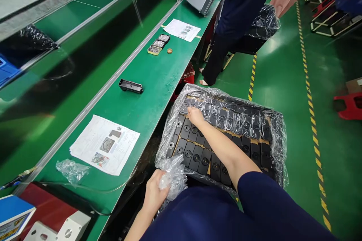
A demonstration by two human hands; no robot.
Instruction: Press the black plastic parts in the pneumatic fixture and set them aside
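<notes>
One box lined with shiny clear film (278,150) stands right of the long green bench (152,109). Inside are rows of flat black rectangular parts (196,157) with round centres; the right arm and film hide some, so I cannot count them. The left hand (155,189) is closed on crumpled clear film (175,175), near left. The right hand (195,115) is curled above the far rows; its hold I cannot tell. The bench carries one hollow black case (130,86) and three small trays (153,52) with metal pieces.
</notes>
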